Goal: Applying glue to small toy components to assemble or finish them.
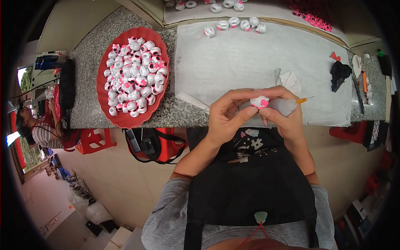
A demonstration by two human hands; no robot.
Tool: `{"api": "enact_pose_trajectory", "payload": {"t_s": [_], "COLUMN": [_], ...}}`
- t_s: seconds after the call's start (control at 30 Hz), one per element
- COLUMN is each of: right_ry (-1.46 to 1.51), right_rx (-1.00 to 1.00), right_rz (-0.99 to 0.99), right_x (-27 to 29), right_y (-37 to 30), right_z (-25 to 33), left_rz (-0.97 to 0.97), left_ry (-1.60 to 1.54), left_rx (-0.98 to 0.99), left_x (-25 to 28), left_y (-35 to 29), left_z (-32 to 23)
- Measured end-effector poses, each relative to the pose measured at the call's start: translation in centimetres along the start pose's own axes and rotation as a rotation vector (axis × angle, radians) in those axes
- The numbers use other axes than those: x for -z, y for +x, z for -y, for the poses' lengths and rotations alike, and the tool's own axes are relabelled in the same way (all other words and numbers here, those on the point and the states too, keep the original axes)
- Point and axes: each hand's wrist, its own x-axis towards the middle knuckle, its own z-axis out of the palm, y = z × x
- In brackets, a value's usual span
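Note:
Between the fingertips of both hands, above the paper's front edge, is a small white figure head (257, 102) with a pink bow-like patch. My left hand (223, 116) is closed, thumb and fingers pinching its left side. My right hand (290, 123) steadies the other side with its thumb and fingers. A translucent squeeze bottle (286, 107) is also tucked in that hand. Its orange needle tip (301, 101) points to the right. Left of my hands stands a red scalloped tray (101, 83), heaped with similar white heads with pink and black parts.
White paper (233, 58) covers the granite counter (183, 112). Several white heads (234, 21) sit along its far edge. A crumpled tissue (289, 81), black cloth (341, 75) and dark tweezers-like tool (358, 96) lie rightward. Pink pieces (314, 21) fill the shelf's right. Another person (37, 125) sits far left.

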Motion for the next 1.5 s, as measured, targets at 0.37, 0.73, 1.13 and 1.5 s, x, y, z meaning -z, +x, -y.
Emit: {"api": "enact_pose_trajectory", "payload": {"t_s": [0.37, 0.73, 1.13, 1.5], "right_ry": [0.041, 0.026, 0.088, -0.176], "right_rx": [0.011, 0.007, 0.040, 0.187], "right_rz": [-0.047, -0.053, -0.046, -0.093], "right_x": [-0.3, -0.4, -1.3, 0.7], "right_y": [0.0, 0.1, 0.0, 0.9], "right_z": [-0.1, -0.3, -0.6, 0.3], "left_rz": [0.006, 0.028, 0.007, -0.491], "left_ry": [-0.121, -0.134, -0.198, 1.472], "left_rx": [0.012, 0.036, 0.013, -0.595], "left_x": [-0.2, 0.0, -0.3, 6.0], "left_y": [0.1, 0.0, -0.3, 2.6], "left_z": [0.4, 0.0, -0.9, -8.2]}}
